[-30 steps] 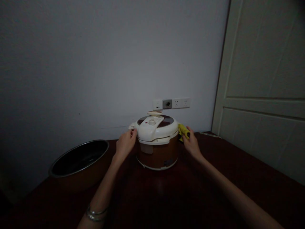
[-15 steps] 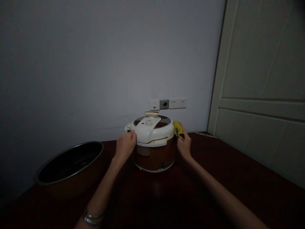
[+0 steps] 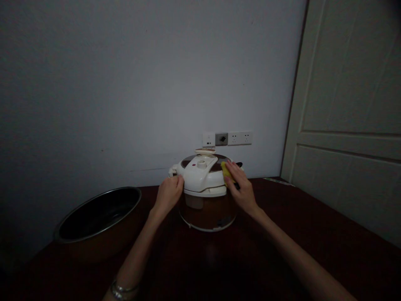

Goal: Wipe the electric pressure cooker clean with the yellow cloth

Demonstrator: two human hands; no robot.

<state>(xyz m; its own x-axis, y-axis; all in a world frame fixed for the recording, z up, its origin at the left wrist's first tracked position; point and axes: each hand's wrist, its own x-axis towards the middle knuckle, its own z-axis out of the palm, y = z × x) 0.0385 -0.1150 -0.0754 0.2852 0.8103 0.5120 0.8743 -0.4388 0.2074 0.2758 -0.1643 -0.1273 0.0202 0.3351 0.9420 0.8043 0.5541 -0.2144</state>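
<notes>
Left grip (image 3: 170, 192): curled, hold unclear. Right grip (image 3: 244, 190): clasping cloth (image 3: 224, 169), seemingly soft. Cooker (image 3: 195, 179) between: likely heavy, stiff, slick; hold by sides.

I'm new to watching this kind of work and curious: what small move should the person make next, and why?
Probably slide the bunched yellow cloth slightly along the glossy, round white-and-brown cooker lid: the right hand holds it against the lid's right side, while the left hand, at the opposite side, seems placed for steadying.
</notes>
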